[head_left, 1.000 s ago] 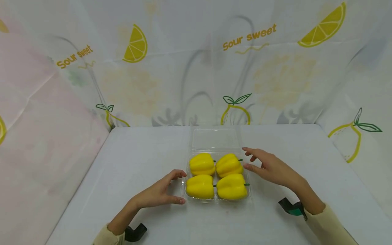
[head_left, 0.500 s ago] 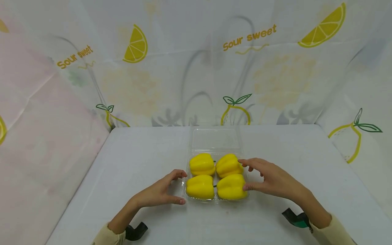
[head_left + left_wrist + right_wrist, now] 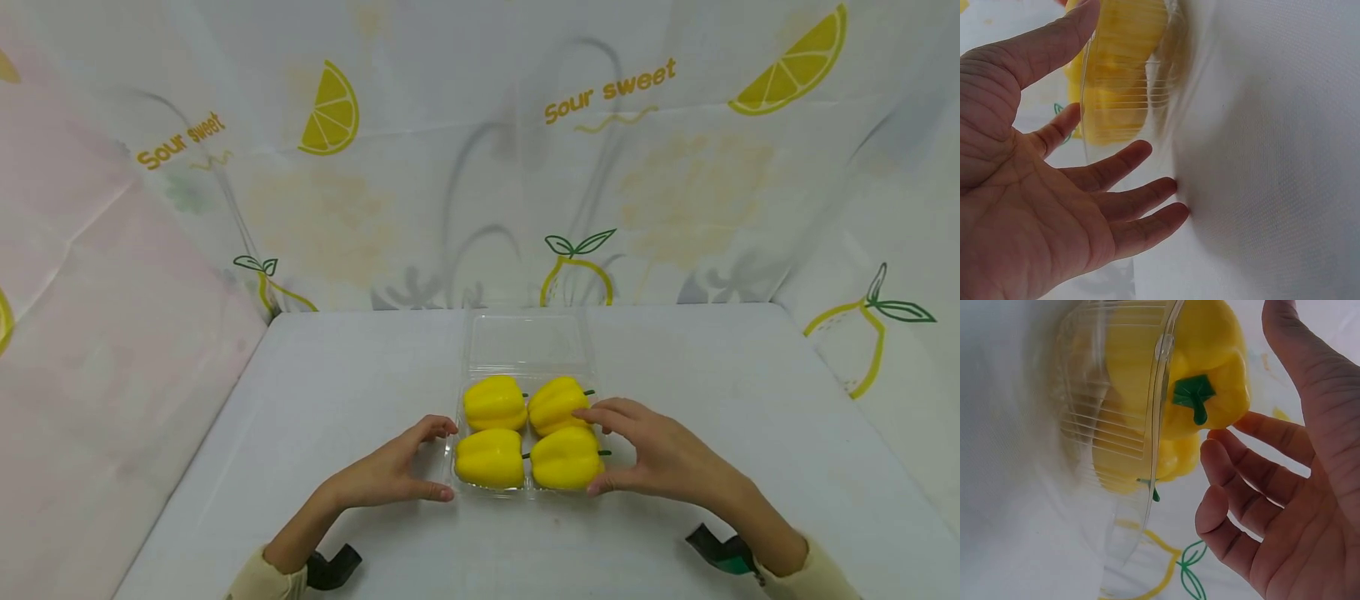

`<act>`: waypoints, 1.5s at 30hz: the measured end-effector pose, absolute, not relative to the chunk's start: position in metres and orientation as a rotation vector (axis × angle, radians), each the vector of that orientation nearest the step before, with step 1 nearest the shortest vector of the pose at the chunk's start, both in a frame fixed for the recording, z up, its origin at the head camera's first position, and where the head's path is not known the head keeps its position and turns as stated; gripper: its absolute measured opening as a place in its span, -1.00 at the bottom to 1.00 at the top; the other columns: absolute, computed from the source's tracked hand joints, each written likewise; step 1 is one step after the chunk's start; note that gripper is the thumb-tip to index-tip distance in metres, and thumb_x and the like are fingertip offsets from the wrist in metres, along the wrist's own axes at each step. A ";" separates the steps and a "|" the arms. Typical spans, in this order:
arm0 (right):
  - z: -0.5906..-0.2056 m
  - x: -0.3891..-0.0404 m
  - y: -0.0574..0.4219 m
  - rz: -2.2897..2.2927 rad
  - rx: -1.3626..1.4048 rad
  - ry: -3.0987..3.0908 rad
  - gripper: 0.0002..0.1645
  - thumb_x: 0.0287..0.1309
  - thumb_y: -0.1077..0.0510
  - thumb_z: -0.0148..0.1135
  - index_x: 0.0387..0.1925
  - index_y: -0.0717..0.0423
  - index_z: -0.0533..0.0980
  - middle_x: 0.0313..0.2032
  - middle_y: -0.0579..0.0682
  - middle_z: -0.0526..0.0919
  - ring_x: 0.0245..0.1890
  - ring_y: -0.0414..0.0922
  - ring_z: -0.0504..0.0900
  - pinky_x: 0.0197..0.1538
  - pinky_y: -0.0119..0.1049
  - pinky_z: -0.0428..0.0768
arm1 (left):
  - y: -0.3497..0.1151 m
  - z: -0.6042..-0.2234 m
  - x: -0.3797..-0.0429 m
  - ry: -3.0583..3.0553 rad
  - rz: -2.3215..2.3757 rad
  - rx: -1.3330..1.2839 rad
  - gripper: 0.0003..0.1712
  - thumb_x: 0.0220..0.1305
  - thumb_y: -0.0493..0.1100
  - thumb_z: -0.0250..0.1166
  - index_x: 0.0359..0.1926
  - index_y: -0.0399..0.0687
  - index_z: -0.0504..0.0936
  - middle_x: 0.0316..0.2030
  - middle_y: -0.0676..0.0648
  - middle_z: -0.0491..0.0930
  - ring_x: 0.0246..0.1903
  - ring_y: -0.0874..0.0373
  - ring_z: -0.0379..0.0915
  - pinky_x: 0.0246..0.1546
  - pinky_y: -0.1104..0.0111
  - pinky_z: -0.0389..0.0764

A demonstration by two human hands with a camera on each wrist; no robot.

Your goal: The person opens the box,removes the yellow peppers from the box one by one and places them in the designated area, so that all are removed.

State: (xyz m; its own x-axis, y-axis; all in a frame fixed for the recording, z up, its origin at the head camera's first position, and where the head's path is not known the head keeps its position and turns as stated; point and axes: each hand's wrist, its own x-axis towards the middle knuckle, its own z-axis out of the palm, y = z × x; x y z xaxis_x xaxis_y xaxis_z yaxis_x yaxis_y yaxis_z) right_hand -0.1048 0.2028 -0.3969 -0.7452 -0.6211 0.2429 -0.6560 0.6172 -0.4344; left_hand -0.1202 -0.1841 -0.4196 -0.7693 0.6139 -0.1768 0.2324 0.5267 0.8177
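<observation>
Several yellow bell peppers, two to a row, lie in a clear plastic clamshell box [image 3: 459, 392] whose lid [image 3: 528, 340] is folded back. My right hand [image 3: 663, 454] curves around the front-right pepper [image 3: 564, 458], thumb at its near edge and index finger over the gap behind it. In the right wrist view, the fingertips come up to the pepper [image 3: 1222, 369] with the green stem [image 3: 1194, 394], above the box rim. At the box's left side, my left hand [image 3: 382, 477] spreads thumb and fingers apart; in the left wrist view the thumb overlaps the rim.
A white-covered table [image 3: 337, 358] spreads out around the box. Behind it hangs a lemon-print cloth [image 3: 420, 200], which continues on both sides. Dark wrist mounts [image 3: 333, 568] stick out under both wrists.
My right hand has come from beside the back-right pepper toward the front, and its thumb now lies at the front-right pepper's near edge. The left hand has stayed still.
</observation>
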 end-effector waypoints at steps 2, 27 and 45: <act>-0.397 -0.104 0.201 0.771 1.096 -2.761 -0.03 -0.18 -0.34 0.52 0.25 -0.02 0.46 0.15 -0.14 0.50 -0.04 -0.19 0.55 -0.04 -0.19 0.62 | -0.184 -0.419 -0.120 2.323 1.143 0.692 -0.11 0.09 0.02 0.53 0.33 -0.03 0.24 0.29 -0.05 0.31 0.33 -0.12 0.16 0.31 -0.16 0.13; -0.405 -0.106 0.194 0.751 1.154 -2.692 -0.14 -0.16 -0.30 0.55 0.15 -0.06 0.46 0.10 -0.21 0.47 -0.05 -0.25 0.53 -0.05 -0.23 0.62 | -0.184 -0.421 -0.120 2.326 1.140 0.687 -0.12 0.09 0.01 0.53 0.32 0.00 0.24 0.29 -0.05 0.32 0.33 -0.09 0.18 0.31 -0.16 0.14; -0.410 -0.107 0.201 0.864 1.142 -2.622 -0.17 -0.12 -0.24 0.54 0.18 -0.03 0.48 0.09 -0.17 0.51 -0.33 -0.28 0.50 -0.34 -0.39 0.57 | -0.183 -0.419 -0.121 2.302 1.143 0.708 -0.12 0.10 0.00 0.52 0.33 -0.03 0.23 0.29 -0.10 0.31 0.34 -0.10 0.16 0.32 -0.15 0.13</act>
